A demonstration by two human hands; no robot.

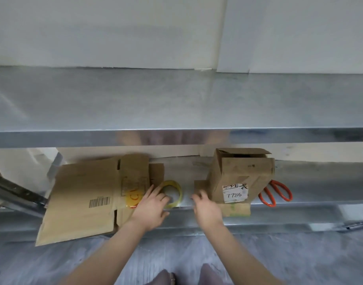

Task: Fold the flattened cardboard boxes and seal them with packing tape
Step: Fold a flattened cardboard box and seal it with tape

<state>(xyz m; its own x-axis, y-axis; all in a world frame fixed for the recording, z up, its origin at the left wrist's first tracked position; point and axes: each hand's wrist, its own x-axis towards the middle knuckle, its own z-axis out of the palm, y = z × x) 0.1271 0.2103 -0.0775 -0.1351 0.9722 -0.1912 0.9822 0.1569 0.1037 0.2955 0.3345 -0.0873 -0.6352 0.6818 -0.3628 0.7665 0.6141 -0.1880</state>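
Plain brown flattened cardboard box [80,200], black-striped barcode [99,202]; yellow-tinted round tape roll [175,187]; brown upright cardboard box [240,171], white label [235,193], black digits; orange-handled metal scissors [278,193]; dull grey steel shelf [176,99].

1. Two flattened brown cardboard boxes [80,200] overlap at the left end of the lower metal shelf [320,182]; any more cannot be told.
2. One upright brown cardboard box with a white label [238,175].
3. One yellowish round tape roll [174,184].
4. One pair of orange-handled scissors [273,183].
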